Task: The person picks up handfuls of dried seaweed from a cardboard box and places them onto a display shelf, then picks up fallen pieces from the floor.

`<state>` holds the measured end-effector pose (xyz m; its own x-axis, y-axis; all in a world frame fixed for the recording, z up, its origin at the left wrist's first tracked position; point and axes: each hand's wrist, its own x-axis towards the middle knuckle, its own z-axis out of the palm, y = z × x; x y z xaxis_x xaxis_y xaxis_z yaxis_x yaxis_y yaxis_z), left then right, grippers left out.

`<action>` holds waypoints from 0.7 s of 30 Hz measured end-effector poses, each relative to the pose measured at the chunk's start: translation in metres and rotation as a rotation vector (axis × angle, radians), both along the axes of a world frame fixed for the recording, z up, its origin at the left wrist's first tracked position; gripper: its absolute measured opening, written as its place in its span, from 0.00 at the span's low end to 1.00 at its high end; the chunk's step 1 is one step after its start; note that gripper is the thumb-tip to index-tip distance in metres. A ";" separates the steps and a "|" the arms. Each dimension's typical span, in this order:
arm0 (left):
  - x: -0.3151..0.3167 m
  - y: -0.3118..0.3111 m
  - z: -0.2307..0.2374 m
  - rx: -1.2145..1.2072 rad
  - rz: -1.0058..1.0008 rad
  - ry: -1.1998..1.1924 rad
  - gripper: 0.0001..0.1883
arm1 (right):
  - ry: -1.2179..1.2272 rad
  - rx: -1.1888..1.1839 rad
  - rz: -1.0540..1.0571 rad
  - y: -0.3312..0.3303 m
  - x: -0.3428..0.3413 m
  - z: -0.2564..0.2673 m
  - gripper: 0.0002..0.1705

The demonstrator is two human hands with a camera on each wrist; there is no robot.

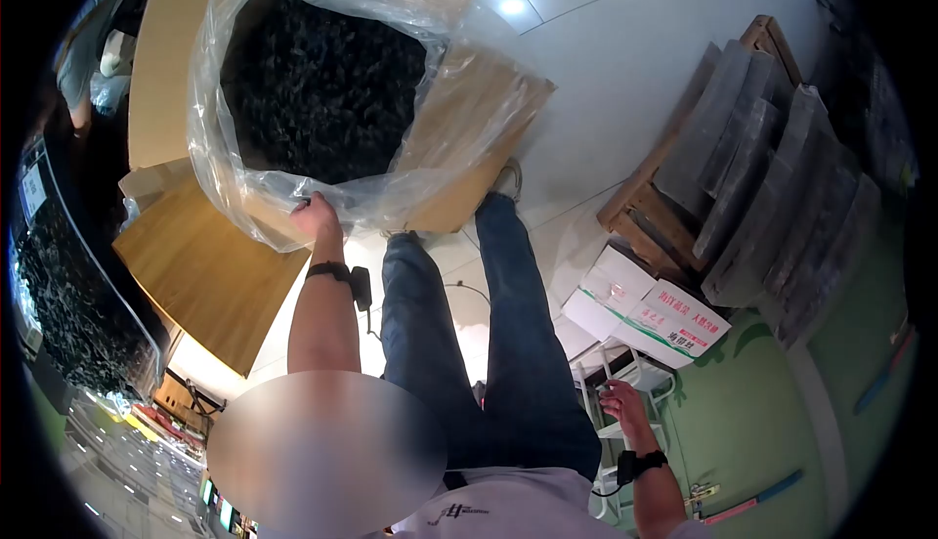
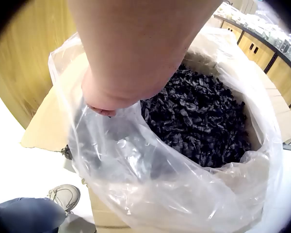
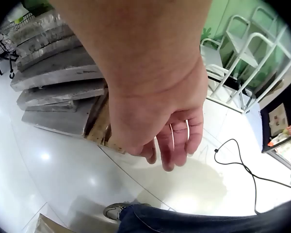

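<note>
A cardboard box (image 1: 479,138) stands in front of me, lined with a clear plastic bag (image 1: 210,138) whose edge folds out over the flaps. Dark, crinkled dried flakes (image 1: 322,85) fill it. My left hand (image 1: 315,215) is at the near rim of the bag, its fingers curled and pinching the plastic. In the left wrist view the clear film (image 2: 131,150) bunches just under those fingers, partly hidden by the wrist. My right hand (image 1: 622,407) hangs at my side with loosely bent fingers; the right wrist view shows nothing in that hand (image 3: 169,131).
On the right, wrapped grey slabs (image 1: 752,148) lie on a wooden pallet (image 1: 635,207), beside a white printed carton (image 1: 674,324). A white step ladder (image 3: 237,53) and a black cable (image 3: 242,165) are near my right hand. A wooden panel (image 1: 215,265) stands left of the box.
</note>
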<state>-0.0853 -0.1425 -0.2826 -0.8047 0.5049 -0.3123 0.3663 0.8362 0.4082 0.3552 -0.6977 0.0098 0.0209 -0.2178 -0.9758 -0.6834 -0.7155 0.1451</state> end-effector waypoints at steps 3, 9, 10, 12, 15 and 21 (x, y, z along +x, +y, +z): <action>-0.004 0.002 0.009 -0.249 -0.025 -0.084 0.26 | -0.012 0.012 -0.005 0.004 -0.002 0.001 0.18; -0.089 -0.018 -0.091 -0.588 -0.607 -0.002 0.22 | 0.000 -0.022 -0.031 0.007 -0.009 -0.001 0.16; -0.088 -0.018 -0.090 -0.574 -0.635 0.003 0.22 | -0.002 -0.021 -0.030 0.007 -0.009 -0.001 0.16; -0.077 -0.012 -0.081 -0.592 -0.557 -0.011 0.22 | -0.013 -0.029 -0.023 0.009 -0.011 -0.001 0.15; -0.043 0.003 -0.040 -0.487 -0.299 -0.143 0.15 | -0.013 -0.043 -0.030 0.003 -0.013 -0.004 0.15; -0.007 0.004 0.039 -0.335 -0.035 -0.362 0.20 | -0.012 -0.025 0.055 0.020 -0.008 0.002 0.14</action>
